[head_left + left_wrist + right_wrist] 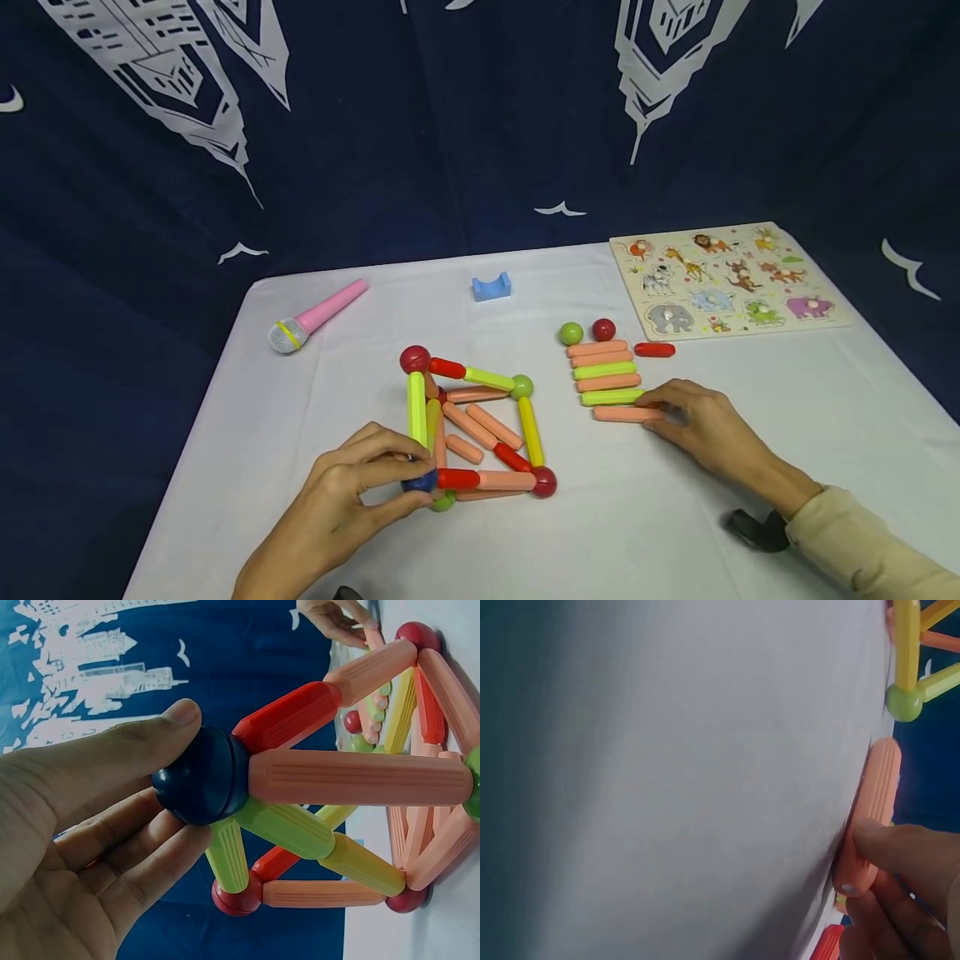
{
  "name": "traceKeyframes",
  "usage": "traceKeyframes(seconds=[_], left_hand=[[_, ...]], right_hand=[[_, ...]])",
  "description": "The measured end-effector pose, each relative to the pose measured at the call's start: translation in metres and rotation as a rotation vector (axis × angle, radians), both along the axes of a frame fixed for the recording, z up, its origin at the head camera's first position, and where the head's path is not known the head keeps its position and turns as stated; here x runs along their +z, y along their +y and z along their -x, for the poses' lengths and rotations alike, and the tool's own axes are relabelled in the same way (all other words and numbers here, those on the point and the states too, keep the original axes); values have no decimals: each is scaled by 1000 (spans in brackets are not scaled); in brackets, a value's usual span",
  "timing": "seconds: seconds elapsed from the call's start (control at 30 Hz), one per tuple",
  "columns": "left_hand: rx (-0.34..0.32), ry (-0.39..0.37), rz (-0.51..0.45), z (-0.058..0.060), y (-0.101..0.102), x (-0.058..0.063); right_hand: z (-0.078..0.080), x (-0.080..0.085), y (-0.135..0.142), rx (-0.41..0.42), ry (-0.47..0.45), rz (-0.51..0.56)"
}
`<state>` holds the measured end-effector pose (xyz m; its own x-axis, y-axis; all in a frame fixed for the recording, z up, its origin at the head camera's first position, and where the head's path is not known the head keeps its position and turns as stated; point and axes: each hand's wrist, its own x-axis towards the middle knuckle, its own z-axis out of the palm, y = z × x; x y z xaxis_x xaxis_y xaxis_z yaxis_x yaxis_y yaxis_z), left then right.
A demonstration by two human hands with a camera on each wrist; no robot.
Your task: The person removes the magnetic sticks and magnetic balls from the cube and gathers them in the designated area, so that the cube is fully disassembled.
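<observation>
A three-dimensional frame of magnetic sticks (531, 431) joined by balls stands on the table, its corners red, green and blue. My left hand (337, 492) pinches the dark blue ball (196, 776) at the frame's near left upper corner. Several sticks meet that ball in the left wrist view. To the right, my right hand (708, 429) pinches the end of an orange stick (874, 802), the nearest in a row of orange and light green sticks (604, 368). That stick still lies along the table. Loose orange sticks (495, 425) show within the frame.
Behind the row sit a green ball (571, 333) and a red ball (603, 329), with a short red stick (655, 350) beside them. An animal puzzle board (727, 279) lies back right. A pink toy microphone (322, 315) and a blue block (491, 287) lie farther back.
</observation>
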<state>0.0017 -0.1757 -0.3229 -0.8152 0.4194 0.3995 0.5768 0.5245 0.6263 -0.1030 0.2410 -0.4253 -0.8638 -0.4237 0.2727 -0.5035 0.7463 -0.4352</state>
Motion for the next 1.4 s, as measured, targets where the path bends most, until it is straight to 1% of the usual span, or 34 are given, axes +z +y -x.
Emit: traceKeyframes(seconds=[0.13,0.33,0.47,0.63,0.77,0.83,0.9,0.97,1.03,1.07,1.1,1.17,1.23,1.27,1.3,1.33,1.4], left_hand=[[-7,6,-10,0,0,-1],[-5,26,-19,0,1,-2],[2,25,9,0,2,0],[15,10,75,-2,3,3],[36,-5,129,-5,2,6],[45,-11,131,-6,1,9],[53,-3,86,-3,-3,11],[84,-4,27,6,-9,11],[135,-20,-41,21,-18,6],[157,-44,-78,30,-23,1],[182,-85,-101,40,-28,-5],[210,-201,-125,61,-35,-20],[193,-321,-128,80,-39,-39],[169,-378,-127,88,-38,-48],[144,-417,-108,94,-38,-56],[114,-448,-98,100,-36,-63],[58,-467,-89,107,-32,-75]], right_hand=[[3,-1,-3,-11,9,-2],[3,2,-6,-13,9,-24],[0,6,-8,-11,-32,-35],[-4,9,-11,-7,-66,-46],[-9,12,-17,-2,-100,-26],[-13,14,-22,6,-122,-8],[-18,16,-29,22,-146,20],[-23,16,-38,50,-173,48],[-29,15,-46,89,-208,83],[-32,14,-51,112,-231,106],[-35,13,-55,136,-251,126],[-41,11,-65,166,-295,165],[-46,11,-75,182,-334,201],[-48,11,-79,183,-351,212],[-50,11,-84,180,-366,222],[-52,11,-88,176,-381,229],[-54,11,-95,168,-408,233]])
